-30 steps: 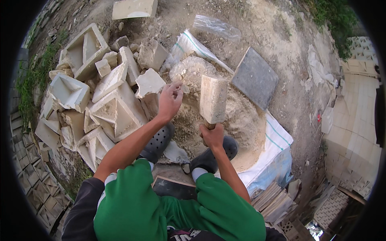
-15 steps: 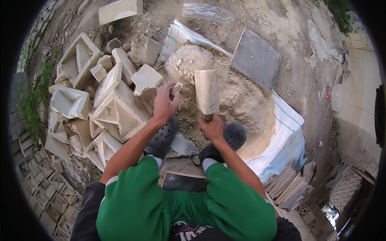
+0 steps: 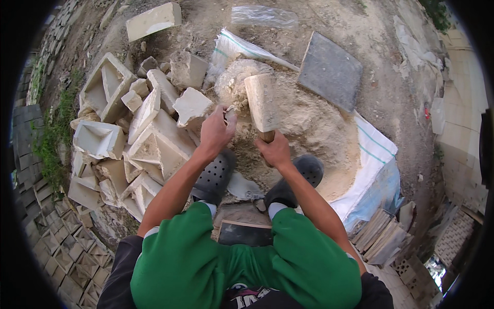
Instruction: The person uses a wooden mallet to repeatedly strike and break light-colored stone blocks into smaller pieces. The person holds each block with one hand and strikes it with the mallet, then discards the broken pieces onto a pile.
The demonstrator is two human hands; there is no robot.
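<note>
My right hand [image 3: 275, 151] grips the short handle of a wooden mallet [image 3: 261, 103], its pale block head raised over a rough rounded lump of stone [image 3: 237, 82]. My left hand [image 3: 216, 131] is closed around a thin tool whose tip rests against the lump's lower left side; the tool itself is mostly hidden by my fingers. The lump sits on a mound of pale stone dust [image 3: 314, 134]. My knees in green trousers and my dark perforated clogs [image 3: 213, 177] are below the hands.
A heap of broken pale stone mouldings [image 3: 134, 134] lies to the left. A grey slab [image 3: 330, 71] lies at upper right, a white sack [image 3: 373, 170] under the dust, stacked tiles [image 3: 381, 234] at lower right, and a dark board [image 3: 246, 234] between my feet.
The mallet head has swung down and left toward the stone lump. My left hand has stayed at the lump while the view shifted slightly.
</note>
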